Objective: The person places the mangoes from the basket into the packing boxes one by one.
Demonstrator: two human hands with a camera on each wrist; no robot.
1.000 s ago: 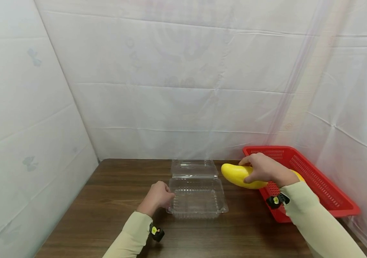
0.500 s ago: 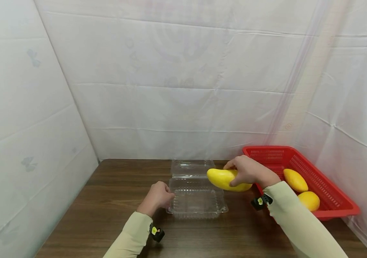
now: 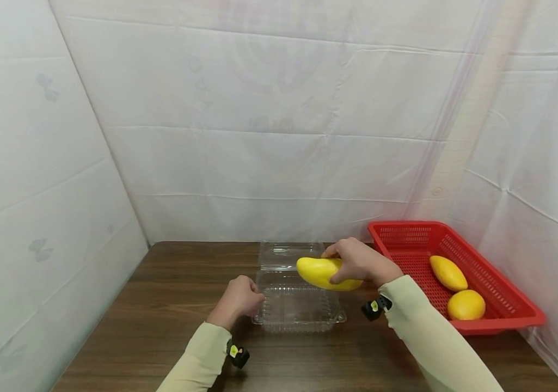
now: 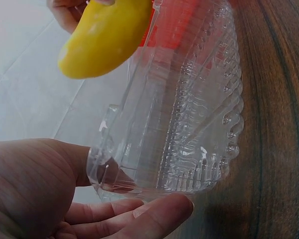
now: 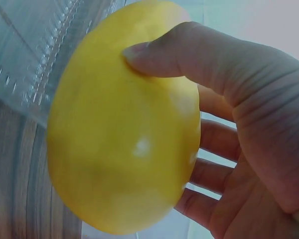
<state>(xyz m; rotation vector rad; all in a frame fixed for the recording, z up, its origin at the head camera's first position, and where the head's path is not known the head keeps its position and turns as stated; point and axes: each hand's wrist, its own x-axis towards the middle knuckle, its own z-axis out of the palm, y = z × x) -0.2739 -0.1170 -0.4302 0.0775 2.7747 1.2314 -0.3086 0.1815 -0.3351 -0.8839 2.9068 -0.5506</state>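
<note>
My right hand point(image 3: 359, 262) holds a yellow mango point(image 3: 319, 272) over the right part of a clear plastic clamshell box point(image 3: 298, 310). In the right wrist view the thumb presses one side of the mango point(image 5: 119, 139) and the fingers curl round behind it. The box stands with its lid point(image 3: 290, 251) folded back toward the wall. At its left wall, my left hand point(image 3: 240, 296) pinches the rim; in the left wrist view the thumb is inside the box wall point(image 4: 189, 144) and the fingers point(image 4: 159, 216) are outside.
A red perforated basket point(image 3: 499, 288) stands at the right of the wooden table point(image 3: 161, 326). Two yellow mangoes lie in it, one long mango point(image 3: 448, 273) and one rounder mango point(image 3: 466, 305). White sheeting point(image 3: 234, 163) hangs behind and at both sides.
My right hand has carried the mango leftward from the basket's edge to above the box. The two mangoes in the basket have come into view. The left hand has stayed at the box.
</note>
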